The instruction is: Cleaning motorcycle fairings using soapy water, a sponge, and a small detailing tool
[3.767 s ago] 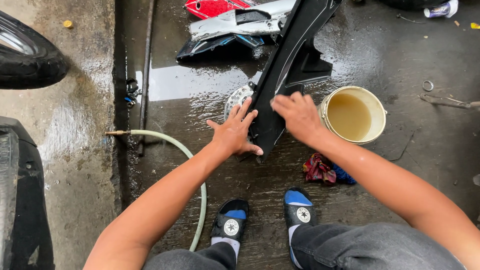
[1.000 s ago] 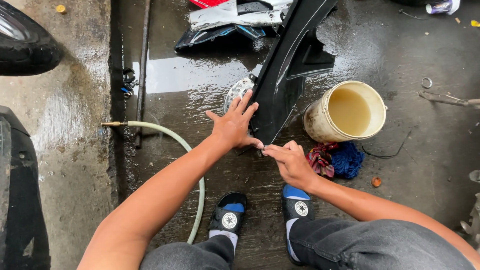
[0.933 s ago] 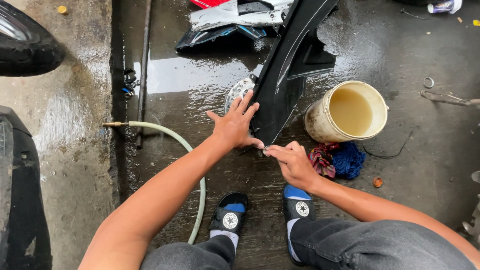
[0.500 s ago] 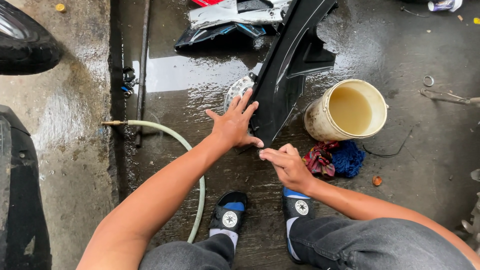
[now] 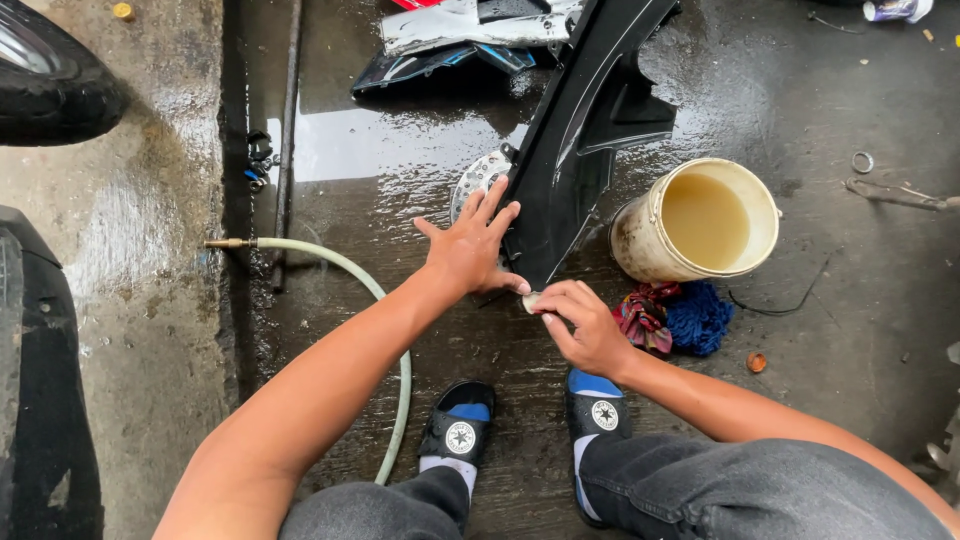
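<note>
A long black plastic body panel (image 5: pixel 585 130) stands tilted on the wet concrete floor, its lower tip near my feet. My left hand (image 5: pixel 470 245) lies flat with fingers spread against the panel's lower left edge. My right hand (image 5: pixel 580 320) is curled at the panel's bottom tip, pinching a small pale object (image 5: pixel 531 300) against it. What that object is cannot be made out.
A cream bucket (image 5: pixel 700 220) of murky water stands right of the panel, coloured rags (image 5: pixel 675 318) beside it. A pale hose (image 5: pixel 340 290) with a brass nozzle curves at left. More panels (image 5: pixel 460 35) lie at the top, a round metal disc (image 5: pixel 478 180) behind my left hand, a tyre (image 5: pixel 50 80) top left.
My right hand came down from the panel's upper right side to its bottom tip. Over the last second it crept slightly left toward the tip. My left hand stayed put.
</note>
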